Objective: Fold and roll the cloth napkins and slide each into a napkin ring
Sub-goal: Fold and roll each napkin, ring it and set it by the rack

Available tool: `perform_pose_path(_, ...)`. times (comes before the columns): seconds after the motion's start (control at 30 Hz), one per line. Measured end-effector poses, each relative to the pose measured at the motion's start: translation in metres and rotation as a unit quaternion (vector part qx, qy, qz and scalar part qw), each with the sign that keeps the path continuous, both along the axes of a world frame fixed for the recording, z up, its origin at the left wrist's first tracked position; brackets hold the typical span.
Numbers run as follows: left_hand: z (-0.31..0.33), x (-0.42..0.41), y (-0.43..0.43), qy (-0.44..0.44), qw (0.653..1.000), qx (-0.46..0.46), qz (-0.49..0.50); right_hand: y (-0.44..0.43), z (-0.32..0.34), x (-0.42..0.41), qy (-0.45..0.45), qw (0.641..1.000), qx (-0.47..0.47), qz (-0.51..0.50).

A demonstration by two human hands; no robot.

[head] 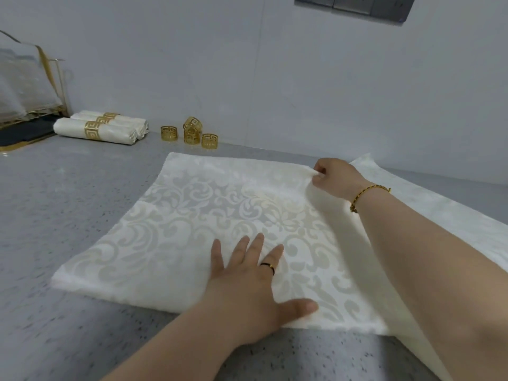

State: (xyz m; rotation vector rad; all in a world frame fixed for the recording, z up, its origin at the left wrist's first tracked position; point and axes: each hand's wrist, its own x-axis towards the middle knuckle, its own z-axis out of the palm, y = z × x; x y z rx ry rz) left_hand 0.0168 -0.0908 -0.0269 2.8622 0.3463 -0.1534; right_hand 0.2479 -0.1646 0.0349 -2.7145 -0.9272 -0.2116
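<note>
**Napkin pinned flat by one hand, its far edge pinched by the other**

A white damask napkin [192, 215] lies spread on the grey speckled worktop [68, 202]. The left hand [247, 287] rests palm-down on it close to the near edge, its fingers [258, 243] straight and spread, the thumb out to the right, gripping nothing. The right hand [335, 176] reaches to the napkin's far right corner, where its curled fingers [320, 171] pinch the cloth edge and hold it slightly raised off the surface. From there the cloth runs down under the right forearm. More white cloth shows beyond that forearm; whether it belongs to the same napkin cannot be told.

At the back left, finished rolled napkins [68, 127] lie side by side in gold rings. Just right of them a cluster of loose gold napkin rings [189, 132] stands against the wall, well apart from both hands.
</note>
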Motion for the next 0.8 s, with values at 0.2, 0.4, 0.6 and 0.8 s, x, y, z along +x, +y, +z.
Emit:
perform_pose_path(0.2,0.015,-0.009,0.017,-0.197,0.977,0.033,0.074,-0.037,0.022,-0.052,-0.054,0.997,0.035,0.054)
perform_pose_path(0.4,0.025,-0.043,0.062,-0.437,0.885,0.142,0.077,-0.084,0.007,-0.103,-0.229,0.962,0.019,0.147)
perform_pose_path(0.6,0.006,-0.067,0.102,-0.289,0.920,0.254,0.078,-0.109,-0.036,-0.142,-0.228,0.953,0.029,0.199)
perform_pose_path(0.8,-0.001,-0.078,0.097,-0.216,0.966,0.138,0.029,-0.115,-0.052,-0.162,-0.194,0.960,0.001,0.203)
